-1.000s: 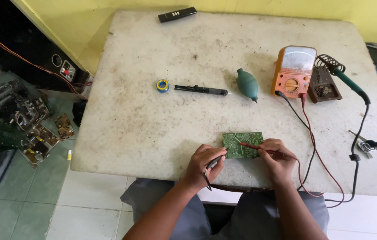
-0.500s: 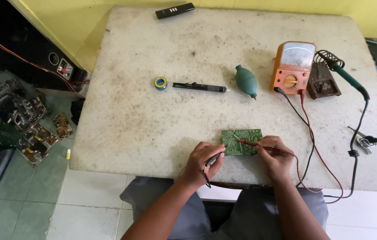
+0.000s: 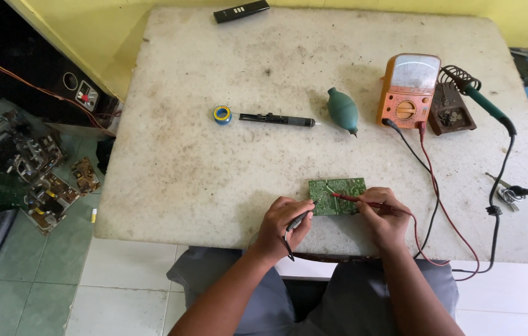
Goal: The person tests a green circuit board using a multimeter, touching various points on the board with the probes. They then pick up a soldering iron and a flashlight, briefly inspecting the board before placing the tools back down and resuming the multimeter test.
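At the desk's (image 3: 170, 180) near edge, both hands stay put: left hand (image 3: 284, 221) pinching the black probe (image 3: 298, 220), right hand (image 3: 383, 219) pinching the red probe (image 3: 354, 199), tips unmoved on the small green circuit board (image 3: 337, 195).

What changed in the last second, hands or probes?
Almost nothing. The left hand keeps the black probe and the right hand the red probe, both tips on the green circuit board, as before. The view shifted slightly as the head moved. Meter, blower bulb, solder pump and soldering iron stayed put.
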